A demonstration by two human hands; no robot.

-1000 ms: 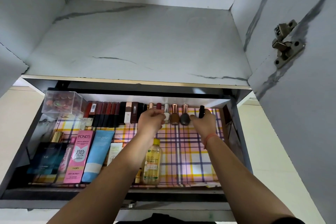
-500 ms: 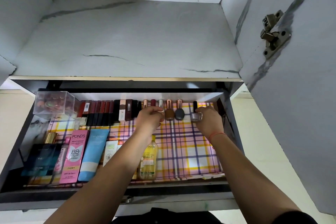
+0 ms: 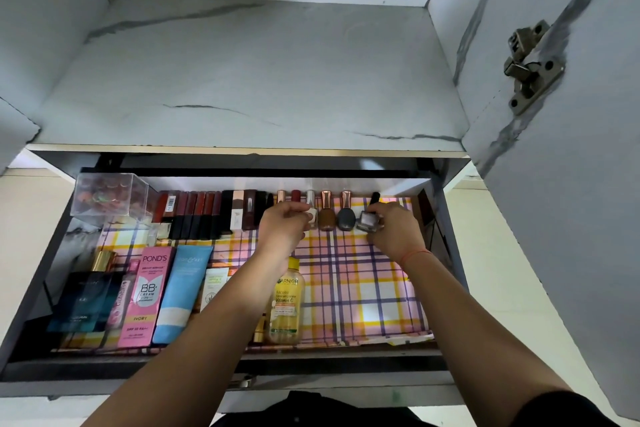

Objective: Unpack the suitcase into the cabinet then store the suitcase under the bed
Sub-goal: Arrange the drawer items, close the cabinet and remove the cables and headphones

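Head view: right hand — fingers closed on a grey polish bottle — sets it at the end of the row along the drawer's back wall, just beside the dark bottle. Left hand's fingers pinch the pale bottle. Best lowered upright, then released gently — neighbours topple easily; suitcase unseen.

Pink-yellow plaid drawer liner, pink BB cream tube (Pond's), blue tube, grey-veined white shelf
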